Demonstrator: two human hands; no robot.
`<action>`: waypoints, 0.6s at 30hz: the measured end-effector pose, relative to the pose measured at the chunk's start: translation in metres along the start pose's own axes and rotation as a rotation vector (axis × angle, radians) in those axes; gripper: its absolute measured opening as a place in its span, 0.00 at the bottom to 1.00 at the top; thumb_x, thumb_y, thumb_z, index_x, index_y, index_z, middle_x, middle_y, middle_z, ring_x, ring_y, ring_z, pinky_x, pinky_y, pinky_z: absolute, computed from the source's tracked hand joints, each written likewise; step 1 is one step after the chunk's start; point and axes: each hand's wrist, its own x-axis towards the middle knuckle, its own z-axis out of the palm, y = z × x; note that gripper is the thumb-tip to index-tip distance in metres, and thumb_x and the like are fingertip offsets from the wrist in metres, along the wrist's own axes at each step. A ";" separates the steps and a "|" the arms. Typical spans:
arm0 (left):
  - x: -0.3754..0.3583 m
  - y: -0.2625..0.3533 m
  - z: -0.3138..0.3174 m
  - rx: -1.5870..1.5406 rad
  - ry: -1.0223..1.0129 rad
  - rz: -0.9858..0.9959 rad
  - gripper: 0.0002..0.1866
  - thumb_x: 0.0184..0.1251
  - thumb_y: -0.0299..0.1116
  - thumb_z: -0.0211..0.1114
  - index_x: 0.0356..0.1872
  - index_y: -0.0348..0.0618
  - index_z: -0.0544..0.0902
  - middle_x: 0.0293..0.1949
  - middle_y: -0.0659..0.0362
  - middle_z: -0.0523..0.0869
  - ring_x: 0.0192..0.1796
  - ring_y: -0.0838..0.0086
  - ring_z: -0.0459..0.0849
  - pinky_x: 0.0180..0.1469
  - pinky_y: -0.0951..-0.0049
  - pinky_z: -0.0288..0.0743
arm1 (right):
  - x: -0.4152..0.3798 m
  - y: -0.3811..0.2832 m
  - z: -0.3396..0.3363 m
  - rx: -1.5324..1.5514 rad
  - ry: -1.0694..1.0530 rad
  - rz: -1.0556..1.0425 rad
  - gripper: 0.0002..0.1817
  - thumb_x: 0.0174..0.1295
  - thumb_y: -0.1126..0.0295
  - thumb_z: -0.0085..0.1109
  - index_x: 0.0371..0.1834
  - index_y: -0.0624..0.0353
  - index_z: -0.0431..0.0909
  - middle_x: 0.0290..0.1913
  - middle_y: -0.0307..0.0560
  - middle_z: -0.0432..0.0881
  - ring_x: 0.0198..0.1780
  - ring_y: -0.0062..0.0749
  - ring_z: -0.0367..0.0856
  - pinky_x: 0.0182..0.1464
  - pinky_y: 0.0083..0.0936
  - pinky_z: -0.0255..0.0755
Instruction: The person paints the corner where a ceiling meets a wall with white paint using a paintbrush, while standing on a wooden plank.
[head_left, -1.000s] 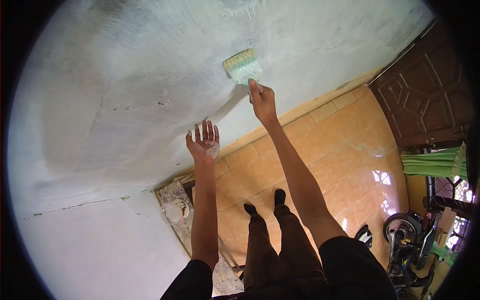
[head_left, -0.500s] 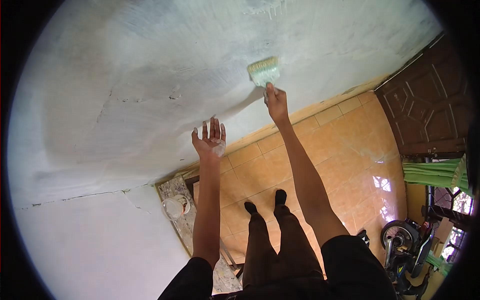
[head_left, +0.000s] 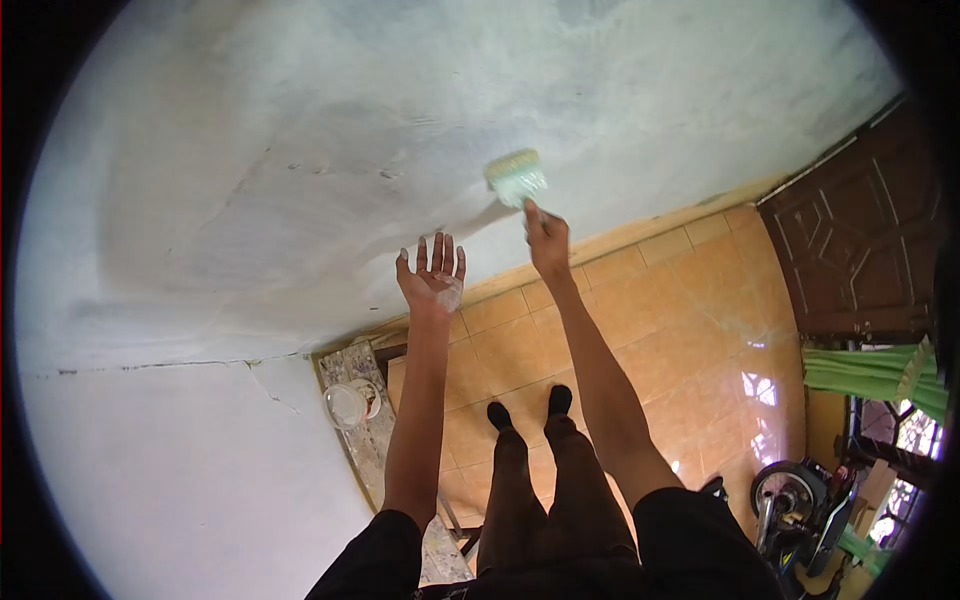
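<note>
A wide brush (head_left: 518, 180) with pale bristles and a whitish-green body is against the whitish, patchy wall (head_left: 330, 120). Its handle is in my right hand (head_left: 547, 240), whose fingers are wrapped round it. To the left and a little lower, my left hand (head_left: 432, 280) is raised with its fingers spread and holds nothing. White residue shows on its palm. Whether its fingertips touch the wall, I cannot tell.
A paint-spotted bench (head_left: 375, 440) bears white tubs (head_left: 347, 405) at the lower left. Orange tiles (head_left: 650, 320) cover the floor. On the right are a brown panelled door (head_left: 850, 230), a green curtain (head_left: 870, 370) and a motorcycle (head_left: 790, 500).
The brush and my right hand have moved down and slightly left in view. My left hand sits slightly further right. The view has shifted, with the wall and floor lower in it.
</note>
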 end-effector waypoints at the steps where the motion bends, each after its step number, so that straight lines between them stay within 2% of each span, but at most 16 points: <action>1: 0.000 0.006 0.001 -0.003 -0.022 0.003 0.29 0.69 0.56 0.57 0.64 0.51 0.70 0.63 0.53 0.76 0.65 0.63 0.76 0.66 0.53 0.72 | -0.011 -0.009 -0.002 -0.010 0.018 0.035 0.28 0.76 0.52 0.50 0.18 0.54 0.62 0.18 0.26 0.58 0.22 0.11 0.53 0.22 0.18 0.48; 4: -0.001 0.020 -0.001 -0.074 -0.058 0.009 0.31 0.71 0.59 0.54 0.66 0.49 0.68 0.63 0.53 0.76 0.65 0.63 0.76 0.67 0.53 0.71 | -0.022 -0.063 0.026 0.199 -0.024 -0.067 0.29 0.77 0.52 0.49 0.17 0.54 0.61 0.18 0.25 0.57 0.21 0.11 0.52 0.22 0.18 0.48; 7: -0.015 0.023 -0.004 -0.074 -0.015 0.055 0.33 0.71 0.61 0.52 0.67 0.50 0.67 0.64 0.53 0.75 0.66 0.63 0.75 0.67 0.53 0.70 | -0.006 -0.122 0.068 -0.130 -0.041 -0.292 0.30 0.77 0.53 0.48 0.15 0.56 0.60 0.16 0.28 0.58 0.20 0.13 0.54 0.21 0.21 0.50; 10: -0.017 0.032 -0.014 -0.128 0.027 0.057 0.33 0.71 0.61 0.52 0.68 0.50 0.66 0.65 0.53 0.74 0.67 0.62 0.74 0.67 0.52 0.70 | -0.004 -0.118 0.076 -0.211 0.023 -0.229 0.29 0.74 0.51 0.52 0.21 0.66 0.70 0.13 0.49 0.62 0.18 0.29 0.59 0.23 0.33 0.56; 13: -0.026 0.049 -0.026 -0.151 0.027 0.064 0.34 0.71 0.61 0.52 0.69 0.50 0.65 0.66 0.53 0.73 0.67 0.63 0.73 0.68 0.52 0.70 | -0.016 -0.057 0.069 -0.133 0.017 -0.090 0.31 0.74 0.49 0.51 0.19 0.64 0.68 0.13 0.43 0.60 0.18 0.25 0.58 0.23 0.31 0.55; 16: -0.023 0.070 -0.035 -0.143 -0.019 0.101 0.34 0.71 0.61 0.52 0.70 0.51 0.64 0.66 0.53 0.73 0.68 0.63 0.73 0.68 0.53 0.70 | -0.040 -0.096 0.068 0.020 0.008 0.135 0.33 0.73 0.47 0.51 0.16 0.62 0.65 0.14 0.36 0.59 0.19 0.22 0.57 0.23 0.27 0.53; 18: -0.019 0.080 -0.047 -0.130 -0.029 0.119 0.34 0.71 0.60 0.52 0.70 0.51 0.64 0.66 0.54 0.73 0.68 0.64 0.73 0.67 0.54 0.71 | -0.037 -0.126 0.090 0.079 -0.076 -0.075 0.33 0.73 0.47 0.51 0.14 0.61 0.63 0.15 0.33 0.59 0.20 0.19 0.56 0.24 0.25 0.52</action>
